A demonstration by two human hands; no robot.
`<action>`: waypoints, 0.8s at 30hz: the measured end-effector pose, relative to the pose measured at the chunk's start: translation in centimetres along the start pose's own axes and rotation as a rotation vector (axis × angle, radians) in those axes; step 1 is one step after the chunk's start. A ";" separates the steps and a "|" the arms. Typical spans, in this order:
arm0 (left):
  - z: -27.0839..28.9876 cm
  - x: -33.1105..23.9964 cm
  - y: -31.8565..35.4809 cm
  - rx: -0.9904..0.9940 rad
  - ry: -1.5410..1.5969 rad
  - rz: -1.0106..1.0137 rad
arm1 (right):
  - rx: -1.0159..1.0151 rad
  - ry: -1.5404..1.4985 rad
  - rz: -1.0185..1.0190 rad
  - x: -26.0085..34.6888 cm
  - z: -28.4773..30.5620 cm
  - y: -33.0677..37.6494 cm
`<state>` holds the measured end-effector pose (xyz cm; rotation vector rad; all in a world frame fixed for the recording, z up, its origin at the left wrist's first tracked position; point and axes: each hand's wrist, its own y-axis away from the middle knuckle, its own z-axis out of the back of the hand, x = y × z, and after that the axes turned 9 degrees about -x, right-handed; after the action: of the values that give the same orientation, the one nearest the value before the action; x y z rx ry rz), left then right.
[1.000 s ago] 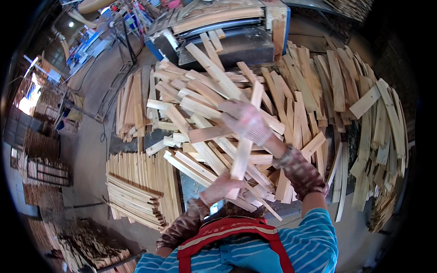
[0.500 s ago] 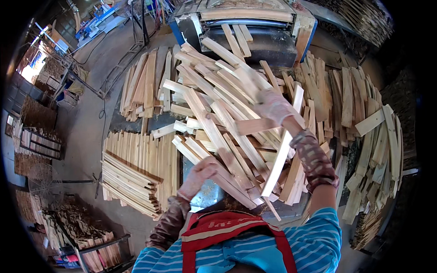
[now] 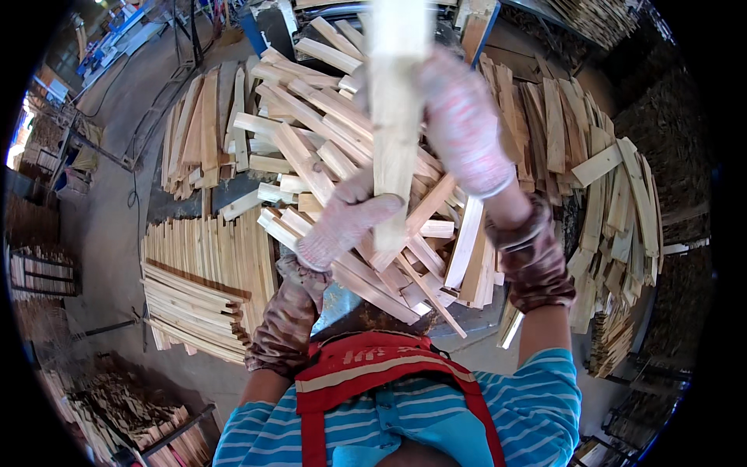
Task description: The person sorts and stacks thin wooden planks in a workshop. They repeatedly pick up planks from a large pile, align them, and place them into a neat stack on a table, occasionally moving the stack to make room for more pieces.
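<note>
Both my hands, in light gloves, hold one pale wooden slat upright above a heap of loose slats. Low on the slat, my left hand grips it with the thumb across its face. My right hand is closed round its right edge higher up, somewhat blurred, with the fingertips partly hidden. The slat's upper end is smeared and runs out of the picture's top. Beneath my hands the loose slats lie crosswise over one another.
A neat row of slats with more slats stacked across it lies at left. Bundled slats stand at far left and right. Behind the heap is a machine with a blue-edged side. A metal rack with wood is at lower left.
My right hand has lifted a slat off the heap and raised it in front of me. My left hand has moved up and right from the near slats and taken its lower end.
</note>
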<state>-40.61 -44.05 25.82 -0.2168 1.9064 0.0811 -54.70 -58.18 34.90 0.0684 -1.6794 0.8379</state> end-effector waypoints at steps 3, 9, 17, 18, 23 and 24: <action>1.2 1.4 2.5 0.044 -0.046 0.211 | -0.008 0.283 0.075 -5.9 -2.5 4.1; 9.7 7.0 11.3 -0.530 0.054 0.344 | 0.447 1.148 -0.706 -19.3 -1.3 12.9; 10.9 9.7 14.8 -0.678 0.193 0.235 | 0.070 0.788 -0.506 -11.1 2.9 10.7; 10.2 9.8 13.9 -0.675 0.190 0.194 | -0.041 0.804 -0.328 -9.7 4.1 10.2; 2.2 8.0 7.7 -0.491 0.157 0.004 | -0.205 0.590 -0.094 -0.5 0.8 7.2; 0.1 7.5 6.5 -0.470 0.040 0.019 | -0.220 0.565 -0.157 -1.0 -0.8 7.4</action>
<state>-44.20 -38.45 18.44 -0.5189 1.9061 0.5431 -57.25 -52.64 30.46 -0.1731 -1.2021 0.4880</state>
